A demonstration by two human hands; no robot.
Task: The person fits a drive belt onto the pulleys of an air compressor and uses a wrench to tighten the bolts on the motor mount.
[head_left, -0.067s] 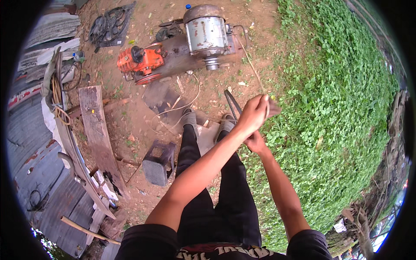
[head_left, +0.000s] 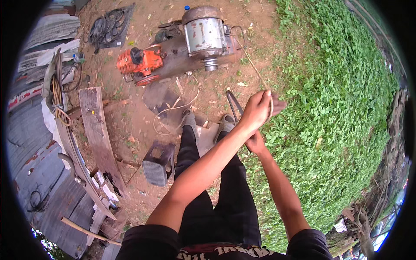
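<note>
My left hand (head_left: 256, 109) crosses over my right forearm's side and grips a thin tan cord (head_left: 252, 65) between thumb and fingers. The cord runs up from it to the motor. The fingertips are partly blurred. Just below, my right hand (head_left: 255, 142) is closed round a black ribbed drive belt (head_left: 234, 105). A loop of the belt sticks out to the upper left; the rest is hidden behind my hands. Ahead lies a compressor with a grey, rust-spotted motor (head_left: 205, 37), a bare pulley (head_left: 210, 64) and an orange pump head (head_left: 139, 64) on a brown tank (head_left: 175, 65).
A dark plastic stool (head_left: 157, 164) stands left of my legs. Wooden planks (head_left: 99, 130) and corrugated metal sheets (head_left: 32, 125) line the left. Green plants (head_left: 333, 117) cover the right. A slack cord loop (head_left: 177, 108) lies on the dirt near my feet.
My left hand has turned slightly, its fingers now reaching further right past the cord. The slack cord loop on the ground has shifted. My right hand stays on the belt.
</note>
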